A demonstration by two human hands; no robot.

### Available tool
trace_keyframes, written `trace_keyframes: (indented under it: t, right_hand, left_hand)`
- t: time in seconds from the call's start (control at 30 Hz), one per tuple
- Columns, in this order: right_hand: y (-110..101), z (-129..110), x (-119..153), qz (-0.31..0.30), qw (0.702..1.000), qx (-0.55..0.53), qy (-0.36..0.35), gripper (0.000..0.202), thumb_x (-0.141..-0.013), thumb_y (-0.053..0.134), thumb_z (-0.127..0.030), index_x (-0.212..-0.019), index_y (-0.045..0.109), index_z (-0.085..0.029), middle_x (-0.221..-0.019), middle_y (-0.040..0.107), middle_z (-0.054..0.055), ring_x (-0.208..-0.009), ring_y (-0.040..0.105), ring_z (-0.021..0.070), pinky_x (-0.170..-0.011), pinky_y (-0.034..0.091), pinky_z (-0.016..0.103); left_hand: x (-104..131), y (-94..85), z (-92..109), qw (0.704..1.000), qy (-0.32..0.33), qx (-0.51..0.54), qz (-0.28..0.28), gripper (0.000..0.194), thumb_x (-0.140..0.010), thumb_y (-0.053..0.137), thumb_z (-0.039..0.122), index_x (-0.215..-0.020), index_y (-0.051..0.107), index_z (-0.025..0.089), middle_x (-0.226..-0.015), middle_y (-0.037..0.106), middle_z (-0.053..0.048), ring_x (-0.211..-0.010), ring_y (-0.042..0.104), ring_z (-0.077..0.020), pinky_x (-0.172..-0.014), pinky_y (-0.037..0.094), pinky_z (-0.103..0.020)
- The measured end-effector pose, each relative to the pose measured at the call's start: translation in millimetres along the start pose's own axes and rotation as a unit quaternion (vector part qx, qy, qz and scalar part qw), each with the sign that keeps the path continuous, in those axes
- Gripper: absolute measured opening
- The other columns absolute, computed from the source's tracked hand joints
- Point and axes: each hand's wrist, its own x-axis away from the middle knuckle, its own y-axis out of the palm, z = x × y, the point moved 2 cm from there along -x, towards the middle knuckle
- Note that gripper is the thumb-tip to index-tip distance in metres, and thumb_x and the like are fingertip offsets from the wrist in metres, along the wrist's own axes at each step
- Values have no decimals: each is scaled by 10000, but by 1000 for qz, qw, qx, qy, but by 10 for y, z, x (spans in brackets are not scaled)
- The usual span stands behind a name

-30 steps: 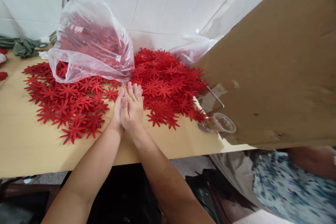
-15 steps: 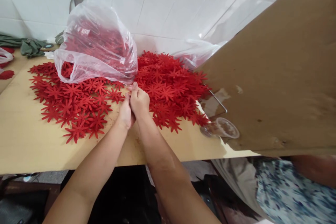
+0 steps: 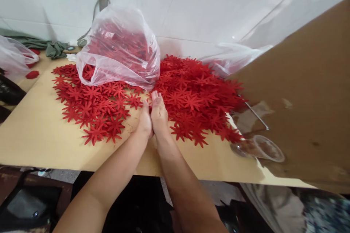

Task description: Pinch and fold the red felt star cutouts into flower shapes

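Observation:
My left hand (image 3: 146,121) and my right hand (image 3: 159,113) are pressed together palm to palm above the table. A sliver of red shows between them, apparently a red flower-shaped cutout, mostly hidden by the palms. The right hand's fingers are straight and point away from me; the left hand's fingers are largely hidden. One heap of red flower-shaped cutouts (image 3: 94,107) lies to the left of the hands, and a thicker pile of red cutouts (image 3: 191,91) to the right. Just beyond the fingertips stands a clear plastic bag (image 3: 120,49) full of red pieces.
A large brown board (image 3: 306,109) rises on the right, with a clear plastic cup (image 3: 268,148) lying on its side by it. Another plastic bag (image 3: 235,58) is behind the right pile. Green cloth (image 3: 56,49) lies at the back left; a white tiled wall (image 3: 197,11) stands behind.
The view has swung left, so things appear further right. My right hand's fingers, curled before, are now straightened along the left palm. The hands stay together.

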Motion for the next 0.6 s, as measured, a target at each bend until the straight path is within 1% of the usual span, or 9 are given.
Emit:
trace_keyframes:
  t: [0.07,0.13,0.2,0.23,0.33,0.4,0.5,0.53,0.6]
  right_hand:
    - [-2,-94,182,-28,999,-28,-8,704,-851,111,-575,-1272,460,-132,-1362,425,125,-1317,307,218,-1073,249,473]
    - [12,-245,357,-66,996,-29,-60,614,-867,155,-543,-1295,431,-200,-1387,398,84,-1321,298,212,-1079,210,503]
    - [33,-368,448,-78,992,-6,-96,563,-875,184,-519,-1278,452,-231,-1422,340,61,-1350,226,226,-1085,137,542]
    - [46,-395,442,-75,993,-7,-92,562,-882,166,-506,-1260,476,-228,-1417,348,64,-1348,230,225,-1085,142,539]
    - [75,-333,257,-55,997,-14,-50,583,-881,160,-512,-1242,499,-205,-1379,408,82,-1332,274,220,-1084,188,511]
    - [66,-220,111,-47,999,-17,0,602,-866,189,-543,-1256,484,-193,-1360,434,91,-1327,284,226,-1084,193,508]
    - [10,-98,86,-44,996,-31,67,651,-850,176,-579,-1263,473,-174,-1369,418,110,-1326,284,232,-1082,202,507]
    - [-8,-91,131,-45,997,-30,59,656,-847,182,-584,-1269,465,-170,-1387,391,113,-1332,269,231,-1085,198,503]
    - [-22,-108,237,-51,999,-17,-1,653,-842,225,-584,-1297,426,-162,-1425,321,113,-1353,214,222,-1096,176,492]
  left_hand:
    - [-1,-38,10,999,-2,11,30,528,-901,169,428,-1312,408,197,-1345,456,-32,-1305,323,-179,-1096,248,-318]
    - [-12,-96,44,997,10,41,61,541,-903,97,413,-1361,317,227,-1405,372,3,-1327,275,-160,-1105,230,-321]
    - [-24,-136,82,996,7,70,56,552,-894,50,426,-1384,246,265,-1432,318,35,-1331,263,-153,-1102,243,-352]
    - [-29,-142,95,996,-4,75,42,559,-889,46,443,-1386,239,273,-1430,319,37,-1328,273,-158,-1097,253,-369]
    - [-24,-117,102,998,-26,56,15,540,-891,109,454,-1373,279,279,-1396,383,9,-1297,337,-186,-1090,266,-396]
    - [-3,-81,85,999,-7,33,-3,512,-894,178,441,-1357,321,276,-1369,424,-6,-1275,375,-196,-1092,267,-387]
    - [32,-58,40,1000,-11,6,-29,507,-885,241,451,-1328,386,253,-1333,467,-24,-1262,393,-210,-1098,261,-377]
    - [37,-68,30,999,-15,5,-28,508,-883,239,460,-1322,396,259,-1323,477,-21,-1263,393,-210,-1100,259,-378]
    - [33,-102,21,1000,-13,13,-25,499,-879,244,471,-1313,405,283,-1306,494,-10,-1266,389,-209,-1100,257,-384]
